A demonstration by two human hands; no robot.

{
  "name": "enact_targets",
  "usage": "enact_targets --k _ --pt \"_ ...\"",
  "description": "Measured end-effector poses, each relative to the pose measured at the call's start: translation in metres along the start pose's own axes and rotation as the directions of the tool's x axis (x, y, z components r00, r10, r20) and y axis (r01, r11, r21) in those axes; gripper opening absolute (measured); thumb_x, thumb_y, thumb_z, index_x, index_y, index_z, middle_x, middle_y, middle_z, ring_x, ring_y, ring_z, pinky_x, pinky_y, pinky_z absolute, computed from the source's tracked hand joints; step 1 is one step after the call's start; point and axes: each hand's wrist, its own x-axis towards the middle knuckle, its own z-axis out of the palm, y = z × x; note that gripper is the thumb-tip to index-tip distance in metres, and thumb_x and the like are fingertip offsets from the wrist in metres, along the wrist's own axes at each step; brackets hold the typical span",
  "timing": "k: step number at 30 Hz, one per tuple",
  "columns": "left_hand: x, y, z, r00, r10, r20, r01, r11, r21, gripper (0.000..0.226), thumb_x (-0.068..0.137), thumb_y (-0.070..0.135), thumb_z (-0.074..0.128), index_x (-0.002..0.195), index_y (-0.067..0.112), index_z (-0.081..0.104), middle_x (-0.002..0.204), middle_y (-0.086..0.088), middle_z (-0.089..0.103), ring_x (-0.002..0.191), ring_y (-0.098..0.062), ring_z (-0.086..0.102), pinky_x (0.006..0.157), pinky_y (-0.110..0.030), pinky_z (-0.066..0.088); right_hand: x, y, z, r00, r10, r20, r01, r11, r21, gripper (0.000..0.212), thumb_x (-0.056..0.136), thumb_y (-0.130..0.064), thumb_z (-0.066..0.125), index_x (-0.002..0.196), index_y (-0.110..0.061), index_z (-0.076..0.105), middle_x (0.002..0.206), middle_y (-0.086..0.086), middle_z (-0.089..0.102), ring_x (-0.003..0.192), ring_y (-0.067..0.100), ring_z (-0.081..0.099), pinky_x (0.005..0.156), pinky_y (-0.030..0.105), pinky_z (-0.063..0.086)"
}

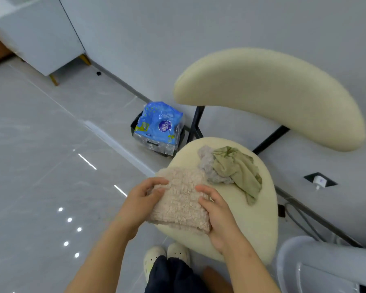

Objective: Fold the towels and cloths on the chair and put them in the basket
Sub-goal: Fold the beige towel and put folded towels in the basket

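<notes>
Lower centre, the left hand (143, 200) and right hand (219, 214) each grip the beige towel (180, 199) (lying on the chair (260, 216) seat).

A pale grey wall (178, 28) is filling the far side and the right, with a dark skirting (118, 81) running along its foot. A glossy grey tile floor (40, 144) is spreading across the left, showing a row of bright light dots (69, 219). A white cabinet (40, 34) is standing on slim gold legs at the far left. A white plug (320, 181) is sitting in a wall socket at right, with a grey cable (300, 220) lying below it.
</notes>
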Motion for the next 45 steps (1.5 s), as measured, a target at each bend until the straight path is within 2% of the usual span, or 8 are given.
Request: enact_targets --k 7,11,14,20,25,31,40,45 --pt "-0.032 0.077 -0.052 0.986 -0.011 -0.168 -0.002 0.997 -0.08 0.012 0.09 0.021 0.06 0.098 0.029 0.066 0.112 -0.005 0.059 0.089 -0.019 0.055 0.067 -0.029 0.045 -0.024 -0.069 0.069 0.992 -0.088 0.095 0.104 0.98 -0.168 0.015 0.089 -0.008 0.058 0.089 -0.022 0.065 0.092 -0.001 0.063 0.076 0.011 0.058 0.054 0.022 0.045" --pt "-0.031 0.098 -0.094 0.98 -0.02 -0.2 -0.003 0.994 -0.113 0.019 0.087 0.019 0.065 0.104 0.027 0.064 0.109 -0.009 0.059 0.083 -0.021 0.056 0.066 -0.03 0.047 -0.02 -0.082 0.117 0.988 -0.103 0.117 0.128 0.965 -0.231 0.015 0.088 -0.01 0.059 0.089 -0.024 0.065 0.095 0.0 0.063 0.084 0.017 0.058 0.067 0.029 0.047" --pt "-0.016 0.109 -0.134 0.979 -0.015 -0.203 -0.008 0.994 -0.112 0.022 0.088 0.017 0.062 0.106 0.029 0.063 0.11 -0.01 0.057 0.085 -0.023 0.056 0.067 -0.032 0.048 -0.007 -0.088 0.158 0.989 -0.092 0.119 0.121 0.957 -0.264 0.015 0.088 -0.009 0.059 0.089 -0.023 0.065 0.088 0.0 0.061 0.081 0.019 0.054 0.068 0.03 0.044" --pt "0.037 0.133 -0.247 0.973 -0.013 -0.229 -0.01 0.995 -0.098 0.022 0.09 0.016 0.06 0.105 0.033 0.062 0.111 -0.007 0.053 0.093 -0.024 0.056 0.077 -0.036 0.048 0.045 -0.098 0.281 0.985 -0.117 0.123 0.148 0.947 -0.284 0.019 0.087 -0.005 0.059 0.087 -0.023 0.064 0.1 0.004 0.062 0.086 0.017 0.056 0.078 0.032 0.046" --pt "0.075 0.169 -0.361 0.966 0.018 -0.259 -0.037 0.997 -0.067 0.023 0.092 0.011 0.056 0.096 0.032 0.064 0.108 -0.009 0.057 0.082 -0.019 0.054 0.061 -0.027 0.043 0.077 -0.115 0.405 0.986 -0.098 0.132 0.132 0.951 -0.279 0.019 0.087 -0.004 0.059 0.086 -0.022 0.063 0.094 0.003 0.062 0.084 0.019 0.058 0.075 0.033 0.047" --pt "0.133 0.208 -0.455 0.955 0.023 -0.295 -0.05 0.995 -0.083 0.023 0.092 0.01 0.055 0.103 0.026 0.065 0.111 -0.006 0.056 0.083 -0.014 0.054 0.06 -0.025 0.041 0.125 -0.142 0.509 0.983 -0.115 0.14 0.153 0.942 -0.3 0.019 0.087 -0.007 0.058 0.09 -0.025 0.064 0.109 0.005 0.064 0.091 0.019 0.06 0.082 0.035 0.05" --pt "0.268 0.295 -0.591 0.917 0.007 -0.399 -0.032 0.998 -0.057 0.022 0.094 0.015 0.053 0.107 0.029 0.063 0.12 -0.003 0.046 0.103 -0.021 0.047 0.083 -0.032 0.039 0.242 -0.227 0.669 0.961 -0.102 0.256 0.203 0.888 -0.412 0.018 0.093 -0.013 0.052 0.096 -0.028 0.06 0.114 0.001 0.058 0.095 0.017 0.058 0.063 0.021 0.047" --pt "0.332 0.353 -0.668 0.91 -0.004 -0.416 -0.036 0.995 -0.089 0.023 0.094 0.016 0.052 0.11 0.029 0.062 0.12 -0.002 0.045 0.099 -0.018 0.046 0.072 -0.028 0.039 0.301 -0.284 0.766 0.956 -0.114 0.271 0.229 0.865 -0.447 0.018 0.093 -0.013 0.051 0.098 -0.028 0.061 0.113 -0.002 0.057 0.099 0.016 0.057 0.066 0.022 0.046"
